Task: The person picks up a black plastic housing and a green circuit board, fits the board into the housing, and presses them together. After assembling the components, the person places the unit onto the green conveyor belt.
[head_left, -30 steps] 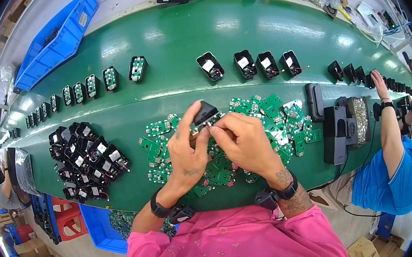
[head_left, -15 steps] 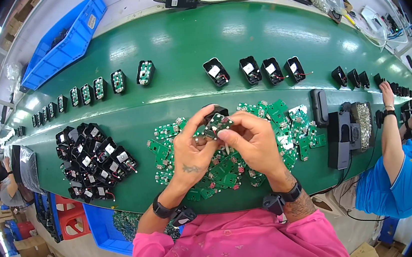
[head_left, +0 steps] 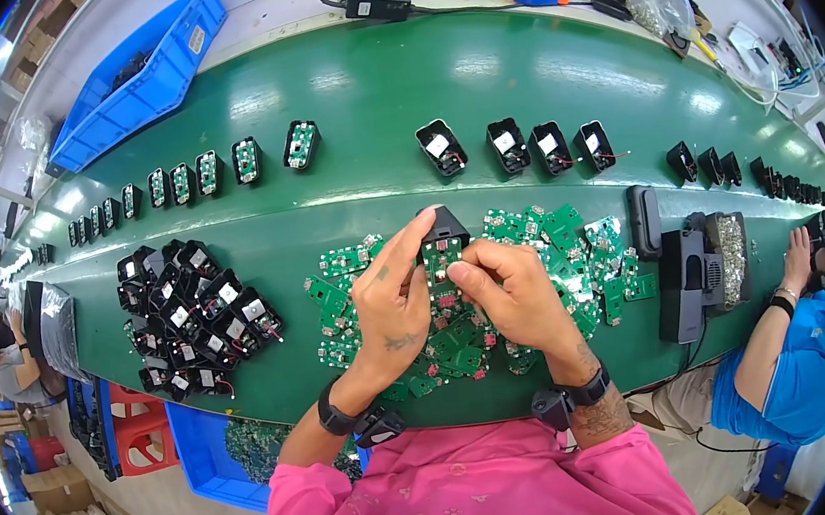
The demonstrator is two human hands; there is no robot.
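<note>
My left hand [head_left: 389,305] is closed around a small black plastic housing [head_left: 445,222], its fingers along the left side. A green circuit board [head_left: 443,252] lies upright against the housing's near side, over its opening. My right hand [head_left: 515,292] pinches the board's right edge, the thumb lying on its face. Whether the board sits inside the housing or just rests on it, I cannot tell. Beneath both hands spreads a heap of loose green circuit boards [head_left: 563,254]. To the left is a pile of black housings [head_left: 182,317] with white-labelled parts and wires inside.
Housings fitted with boards [head_left: 246,160] form a row at the far left; open housings with red wires [head_left: 509,147] stand at centre right. A blue bin [head_left: 138,80] sits far left. Right are a grey-black device [head_left: 679,285], a tray of small parts [head_left: 731,259] and a co-worker [head_left: 785,359].
The board has turned from a tilt to upright against the housing, and my left fingers have straightened along its side. The co-worker's arm has drawn back from the far row of housings.
</note>
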